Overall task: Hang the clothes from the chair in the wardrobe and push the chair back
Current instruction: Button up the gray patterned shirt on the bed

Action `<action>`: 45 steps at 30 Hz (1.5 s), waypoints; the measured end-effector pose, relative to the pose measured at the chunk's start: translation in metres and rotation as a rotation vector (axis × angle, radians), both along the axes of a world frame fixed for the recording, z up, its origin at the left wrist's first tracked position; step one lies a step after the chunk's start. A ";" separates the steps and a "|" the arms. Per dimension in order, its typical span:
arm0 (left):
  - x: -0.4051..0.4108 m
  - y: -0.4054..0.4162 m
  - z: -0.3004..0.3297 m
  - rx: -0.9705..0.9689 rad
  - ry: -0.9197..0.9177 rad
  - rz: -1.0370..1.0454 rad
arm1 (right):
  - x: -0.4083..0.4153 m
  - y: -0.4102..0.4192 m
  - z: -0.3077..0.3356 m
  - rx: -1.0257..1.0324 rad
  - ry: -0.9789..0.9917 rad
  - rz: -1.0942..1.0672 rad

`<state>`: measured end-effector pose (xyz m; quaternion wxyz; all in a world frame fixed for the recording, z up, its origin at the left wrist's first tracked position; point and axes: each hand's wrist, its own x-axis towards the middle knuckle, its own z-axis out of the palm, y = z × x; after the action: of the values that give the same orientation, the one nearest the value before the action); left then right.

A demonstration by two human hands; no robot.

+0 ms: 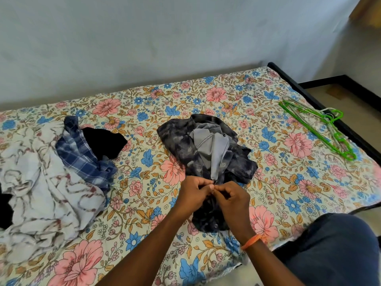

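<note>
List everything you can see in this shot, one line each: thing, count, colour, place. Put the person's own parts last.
Bed: one, floral sheet in cream, pink, blue and orange, fills the middle of the view.
Dark shirt: one, mottled navy-grey with a plain grey inside, crumpled at the bed's centre.
Plaid shirt: one, blue and white, left of centre.
Black garment: one, beside the plaid shirt.
Pale garment: one, white with brownish lines, far left.
Hangers: a small stack, green, count unclear, at the bed's right edge.
Wall: pale, behind the bed.
Wristband: one, orange, on the right wrist.
Left hand: pinches the dark shirt's front edge.
Right hand: pinches the same edge.
</note>
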<state>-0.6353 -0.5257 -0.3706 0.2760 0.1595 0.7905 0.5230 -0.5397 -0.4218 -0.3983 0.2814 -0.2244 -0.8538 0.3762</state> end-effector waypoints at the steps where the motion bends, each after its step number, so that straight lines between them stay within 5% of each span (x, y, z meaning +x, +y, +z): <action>1: 0.000 0.001 -0.001 -0.006 0.006 0.002 | 0.000 -0.001 0.002 -0.041 0.002 -0.007; 14: 0.009 0.017 0.004 -0.079 -0.040 0.095 | -0.007 -0.004 0.012 -0.885 0.021 -0.118; 21: 0.008 0.011 0.002 0.056 -0.508 0.195 | -0.003 0.006 0.009 -1.003 0.001 -0.028; 26: 0.009 0.014 0.005 -0.159 -0.048 0.182 | -0.002 0.007 0.009 -0.957 -0.033 0.015; 30: 0.010 0.016 0.008 -0.214 0.061 0.133 | -0.003 0.006 0.008 -0.867 -0.032 0.003; 36: 0.007 0.012 0.008 -0.093 -0.100 0.093 | -0.002 0.007 0.006 -0.739 -0.054 0.005; 41: -0.001 0.013 0.006 0.038 -0.566 0.234 | -0.002 0.007 0.004 -0.870 -0.028 -0.016; 45: -0.004 0.013 0.005 -0.027 -0.603 0.177 | 0.000 0.008 0.000 -0.962 -0.068 0.000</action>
<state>-0.6389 -0.5125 -0.3658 0.4534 -0.0756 0.6907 0.5582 -0.5401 -0.4136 -0.3979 0.1175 -0.3411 -0.5916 0.7210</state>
